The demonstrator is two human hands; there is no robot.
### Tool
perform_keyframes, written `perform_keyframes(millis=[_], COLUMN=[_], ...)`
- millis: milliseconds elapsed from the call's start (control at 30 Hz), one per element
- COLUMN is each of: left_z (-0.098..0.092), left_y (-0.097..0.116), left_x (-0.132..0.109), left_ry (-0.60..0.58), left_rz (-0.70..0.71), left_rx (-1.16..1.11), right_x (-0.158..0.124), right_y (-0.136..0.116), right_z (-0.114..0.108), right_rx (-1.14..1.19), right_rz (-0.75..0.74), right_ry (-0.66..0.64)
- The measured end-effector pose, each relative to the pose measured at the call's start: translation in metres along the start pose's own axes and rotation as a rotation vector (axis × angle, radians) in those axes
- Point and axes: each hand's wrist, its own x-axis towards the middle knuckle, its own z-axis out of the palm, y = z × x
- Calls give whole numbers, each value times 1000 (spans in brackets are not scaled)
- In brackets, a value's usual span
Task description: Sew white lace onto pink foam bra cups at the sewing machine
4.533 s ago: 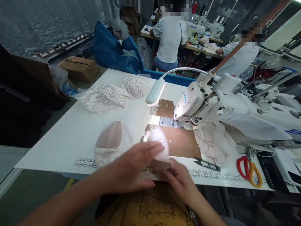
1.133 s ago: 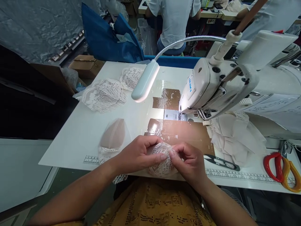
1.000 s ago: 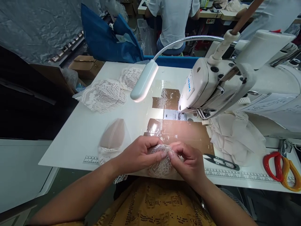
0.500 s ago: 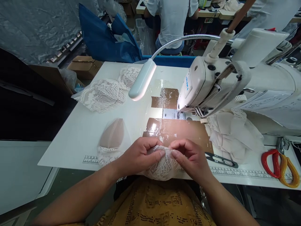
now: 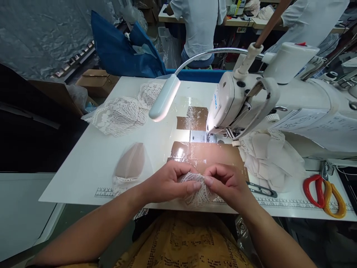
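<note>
Between my hands, near the table's front edge, is a piece of white lace fabric (image 5: 197, 196), bunched into a rounded shape. My left hand (image 5: 177, 182) pinches its upper left side between thumb and fingers. On the other side my right hand (image 5: 224, 184) grips the lace edge with thumb and fingertips, close to the left thumb. To the left lies a beige cup with a lace border (image 5: 130, 162), partly covered by my left forearm. Further back on the left rests a pair of lace cups (image 5: 122, 113).
A white sewing machine (image 5: 228, 98) stands right of centre, with a lamp (image 5: 165, 97) hanging over the table. Light fabric pieces (image 5: 272, 160) are piled beneath its arm. Red and yellow-handled scissors (image 5: 325, 195) lie at the right by a dark flat tool (image 5: 262, 189). A person (image 5: 198, 29) sits beyond.
My hands have drawn slightly closer together, and the lace between them looks more gathered and narrower. The view has shifted a little.
</note>
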Motion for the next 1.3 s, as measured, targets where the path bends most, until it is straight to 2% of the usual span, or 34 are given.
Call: perform_keyframes(millis=[67, 167, 267, 333, 400, 467, 500, 567, 633, 667, 767, 867, 1000, 1067, 1167, 1300], left_z=[3, 5, -7, -23, -38, -46, -47, -41, -28, -20, 0, 8, -5, -16, -28, -35], left_y=[-5, -10, 1, 15, 29, 34, 32, 19, -1, -11, -31, -26, -6, -5, -16, -32], left_x=[7, 15, 10, 2, -3, 5, 13, 39, 68, 81, 97, 88, 71, 68, 73, 83], left_ry=[50, 119, 258, 453, 683, 790, 777, 623, 455, 406, 333, 257, 167, 162, 201, 214], left_rz=[-18, -119, -167, -93, 41, 191, 251, 322, 260, 251, 243, 257, 257, 292, 366, 423], left_rx=[-58, -237, -260, -53, 315, 730, 932, 1296, 1587, 1615, 1639, 1643, 1417, 1256, 1221, 1265], right_x=[4, 12, 16, 15, 11, 10, 11, 16, 23, 28, 37, 42, 43, 43, 44, 48], right_y=[2, 7, 9, 8, 5, 0, -2, -5, -4, -3, 8, 22, 32, 33, 33, 32], right_z=[0, -4, -17, -30, -42, -50, -52, -52, -50, -48, -43, -36, -26, -23, -21, -21], right_rx=[32, 51, 39, -54, -218, -393, -476, -630, -746, -787, -868, -984, -1257, -1365, -1432, -1436], right_rz=[23, 45, 61, 60, 44, 46, 52, 47, 16, -6, -64, -111, -132, -138, -141, -129], right_ry=[11, 21, 41, 102, 165, 190, 186, 169, 154, 148, 148, 123, 97, 100, 111, 140])
